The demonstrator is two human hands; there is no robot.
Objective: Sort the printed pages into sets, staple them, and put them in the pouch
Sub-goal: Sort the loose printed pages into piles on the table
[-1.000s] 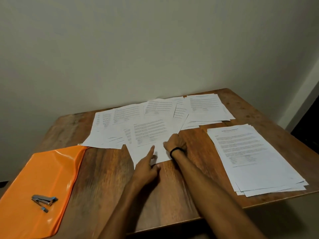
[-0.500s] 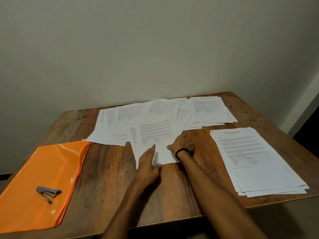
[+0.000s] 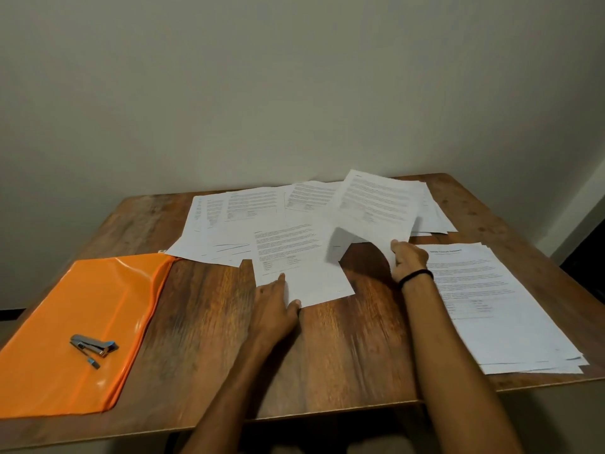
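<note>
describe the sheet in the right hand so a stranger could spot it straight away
On the wooden table, look to the spread of loose pages along the far edge. At its right end the right hand pinches one sheet by its near corner. Unlike the flat pages around it, this sheet is tilted up off the table, with a shadow beneath.

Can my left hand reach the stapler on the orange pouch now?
Probably yes. The left hand only presses a flat page; the stapler lies uncovered on the pouch to its left, bare table between.
</note>
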